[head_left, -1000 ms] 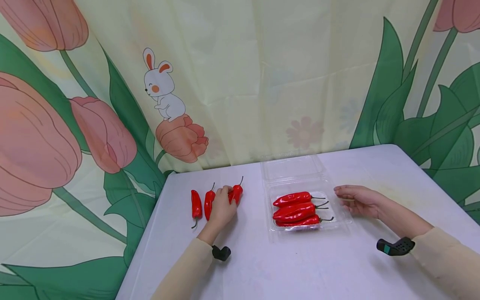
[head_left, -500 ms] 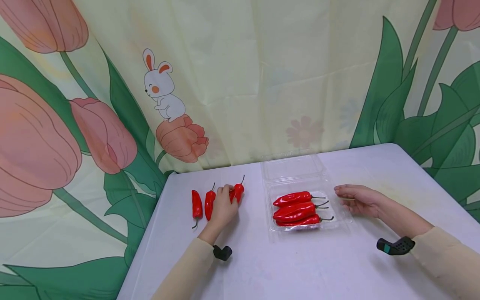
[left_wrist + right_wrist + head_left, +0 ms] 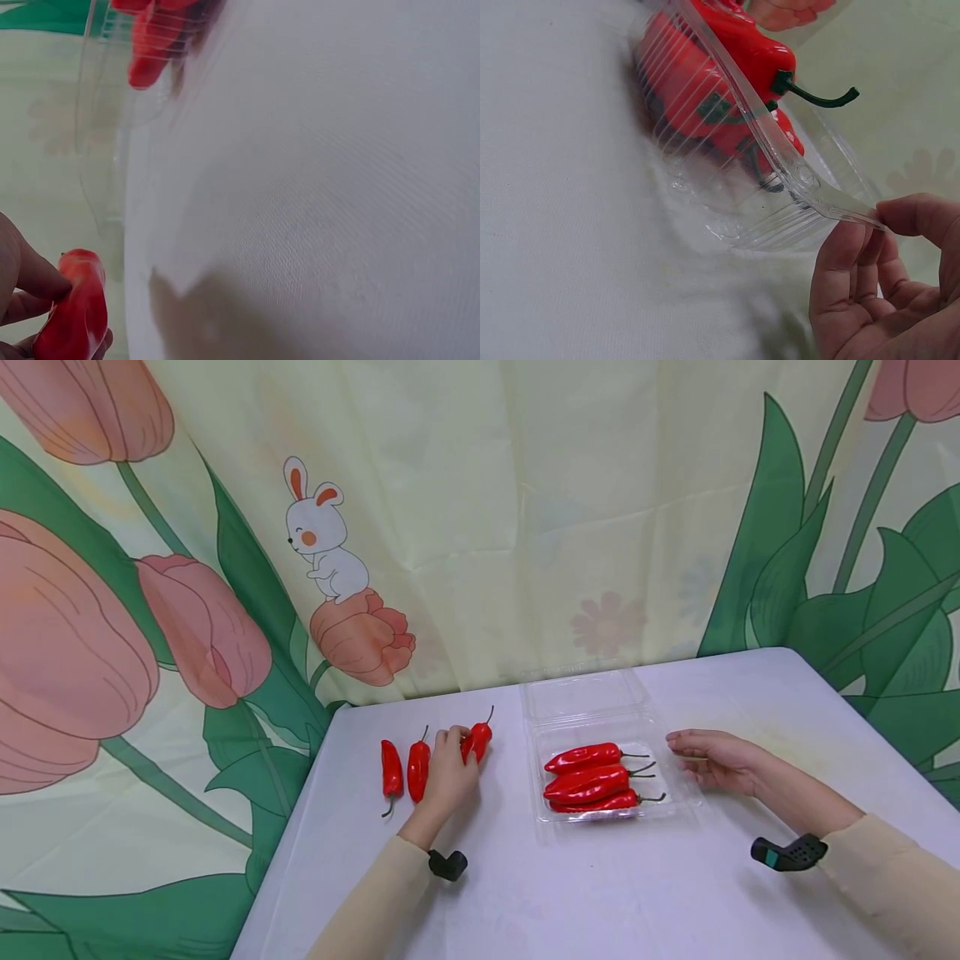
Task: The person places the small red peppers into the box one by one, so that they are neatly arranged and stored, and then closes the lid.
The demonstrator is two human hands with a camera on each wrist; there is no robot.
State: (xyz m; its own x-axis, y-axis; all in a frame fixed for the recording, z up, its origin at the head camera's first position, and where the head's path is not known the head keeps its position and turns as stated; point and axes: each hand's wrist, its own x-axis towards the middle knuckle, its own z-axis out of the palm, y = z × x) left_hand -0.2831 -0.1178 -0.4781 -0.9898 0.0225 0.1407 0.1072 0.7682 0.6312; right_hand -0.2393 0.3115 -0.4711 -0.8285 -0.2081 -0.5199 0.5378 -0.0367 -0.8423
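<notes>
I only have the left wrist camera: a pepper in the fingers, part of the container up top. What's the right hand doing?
Observer: The right hand pinches the edge of the clear container.

Operator: Any loose peppers besides the held pepper?

Observer: Two: an outer pepper and an inner pepper, side by side on the table, left of the left hand.

Operator: Which way do the packed peppers face?

Observer: Their visible stems point right, toward the right hand.
</notes>
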